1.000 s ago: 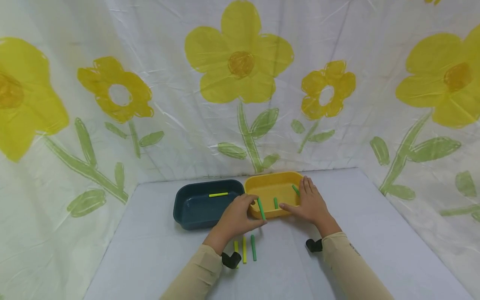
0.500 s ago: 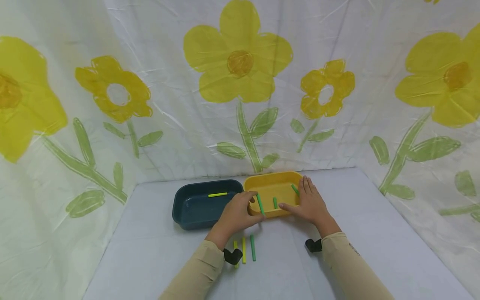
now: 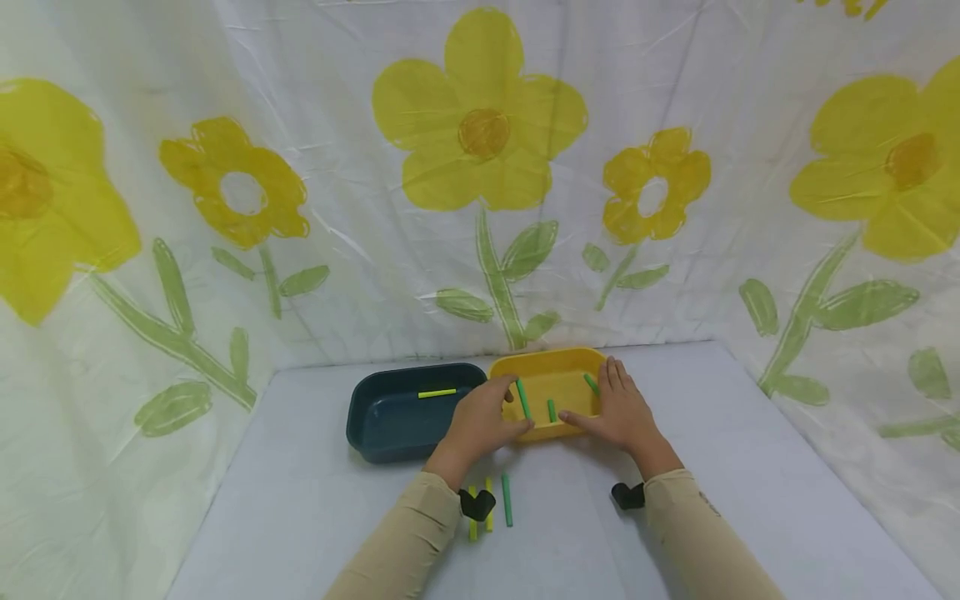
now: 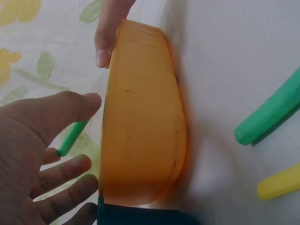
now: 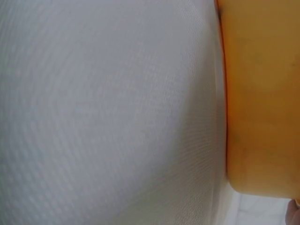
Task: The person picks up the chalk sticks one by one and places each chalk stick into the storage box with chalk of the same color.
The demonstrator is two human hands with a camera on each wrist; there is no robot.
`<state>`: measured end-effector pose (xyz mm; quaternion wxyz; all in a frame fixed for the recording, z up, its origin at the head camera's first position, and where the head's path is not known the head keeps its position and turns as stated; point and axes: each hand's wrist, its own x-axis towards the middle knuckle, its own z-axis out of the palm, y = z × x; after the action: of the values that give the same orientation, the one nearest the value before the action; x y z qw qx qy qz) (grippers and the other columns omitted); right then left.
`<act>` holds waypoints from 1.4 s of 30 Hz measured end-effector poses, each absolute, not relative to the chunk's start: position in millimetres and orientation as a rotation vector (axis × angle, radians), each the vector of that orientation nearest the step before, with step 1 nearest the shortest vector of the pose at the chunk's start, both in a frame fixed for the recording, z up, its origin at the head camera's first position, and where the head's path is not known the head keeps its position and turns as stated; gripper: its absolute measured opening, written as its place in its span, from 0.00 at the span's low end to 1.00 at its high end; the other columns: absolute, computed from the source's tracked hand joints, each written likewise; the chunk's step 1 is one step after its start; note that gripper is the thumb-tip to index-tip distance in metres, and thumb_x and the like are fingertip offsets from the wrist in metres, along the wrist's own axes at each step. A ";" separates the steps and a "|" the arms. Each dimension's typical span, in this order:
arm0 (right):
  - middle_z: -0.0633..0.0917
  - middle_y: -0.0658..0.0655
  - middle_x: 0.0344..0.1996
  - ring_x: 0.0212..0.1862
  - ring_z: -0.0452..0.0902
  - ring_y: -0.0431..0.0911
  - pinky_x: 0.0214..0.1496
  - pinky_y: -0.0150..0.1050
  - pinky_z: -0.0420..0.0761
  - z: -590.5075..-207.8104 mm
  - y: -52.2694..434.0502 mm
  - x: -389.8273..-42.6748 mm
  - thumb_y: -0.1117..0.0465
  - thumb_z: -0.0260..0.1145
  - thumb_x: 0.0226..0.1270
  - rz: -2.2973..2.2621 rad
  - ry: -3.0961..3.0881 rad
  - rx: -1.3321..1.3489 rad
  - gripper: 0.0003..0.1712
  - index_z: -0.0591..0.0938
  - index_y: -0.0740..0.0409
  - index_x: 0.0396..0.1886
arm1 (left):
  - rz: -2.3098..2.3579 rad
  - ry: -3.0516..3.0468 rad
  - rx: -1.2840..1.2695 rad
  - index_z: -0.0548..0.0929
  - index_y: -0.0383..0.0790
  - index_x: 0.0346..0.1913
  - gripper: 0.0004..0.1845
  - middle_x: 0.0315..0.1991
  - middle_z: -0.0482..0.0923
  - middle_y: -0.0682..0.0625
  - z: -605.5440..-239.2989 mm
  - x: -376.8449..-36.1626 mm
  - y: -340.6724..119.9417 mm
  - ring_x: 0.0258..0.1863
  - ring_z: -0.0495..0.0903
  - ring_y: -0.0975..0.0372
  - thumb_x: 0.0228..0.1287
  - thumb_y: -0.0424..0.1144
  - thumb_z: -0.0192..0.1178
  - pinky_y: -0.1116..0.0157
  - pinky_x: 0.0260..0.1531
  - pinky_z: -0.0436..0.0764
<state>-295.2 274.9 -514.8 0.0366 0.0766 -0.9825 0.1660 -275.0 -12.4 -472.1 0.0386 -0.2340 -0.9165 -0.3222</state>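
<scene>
My left hand point(image 3: 480, 421) pinches a green stick point(image 3: 522, 398) between thumb and forefinger, over the near left part of the yellow tray point(image 3: 547, 353). In the left wrist view the stick point(image 4: 72, 138) pokes out under the thumb of that hand point(image 4: 37, 154), beside the tray's outer wall point(image 4: 140, 131). My right hand point(image 3: 618, 408) rests flat along the tray's right side, thumb against its front wall. Two short green sticks point(image 3: 551, 409) point(image 3: 591, 382) lie inside the tray.
A dark blue tray point(image 3: 390, 450) touches the yellow tray's left side and holds one yellow stick point(image 3: 437, 392). Two yellow sticks point(image 3: 489, 504) and a green stick point(image 3: 507, 500) lie on the white table near my left wrist. Flowered cloth walls stand behind and beside.
My left hand has carried the green stick a little forward, from the tray's near rim to over its inside. The right hand has stayed on the tray.
</scene>
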 end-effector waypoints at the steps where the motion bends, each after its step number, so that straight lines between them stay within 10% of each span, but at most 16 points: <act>1: 0.42 0.74 0.85 0.86 0.37 0.68 0.86 0.66 0.49 -515.1 274.9 -294.7 0.16 0.60 0.61 0.511 -3.015 0.235 0.79 0.43 0.76 0.84 | -0.982 -2.814 -0.715 0.73 0.40 0.77 0.42 0.54 0.87 0.46 -472.8 -275.6 -12.3 0.44 0.84 0.58 0.65 0.55 0.75 0.58 0.42 0.85; 21: 0.42 0.75 0.85 0.86 0.38 0.69 0.86 0.66 0.50 -515.5 275.1 -293.6 0.17 0.60 0.62 0.490 -3.025 0.230 0.79 0.43 0.76 0.84 | -1.022 -2.801 -0.732 0.65 0.44 0.82 0.46 0.53 0.85 0.46 -475.6 -274.0 -13.8 0.38 0.80 0.62 0.66 0.52 0.74 0.62 0.38 0.82; 42: 0.41 0.74 0.85 0.86 0.36 0.69 0.86 0.66 0.48 -513.6 273.7 -295.1 0.17 0.60 0.63 0.504 -3.036 0.228 0.79 0.42 0.76 0.84 | -1.205 -2.774 -0.834 0.73 0.49 0.78 0.39 0.57 0.85 0.47 -478.9 -234.8 -30.3 0.54 0.84 0.55 0.67 0.49 0.74 0.55 0.57 0.85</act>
<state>-295.1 273.7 -513.6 0.0280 0.0737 -0.9834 0.1634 -234.8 -30.3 -478.9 0.0020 -0.2658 -0.8842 -0.3842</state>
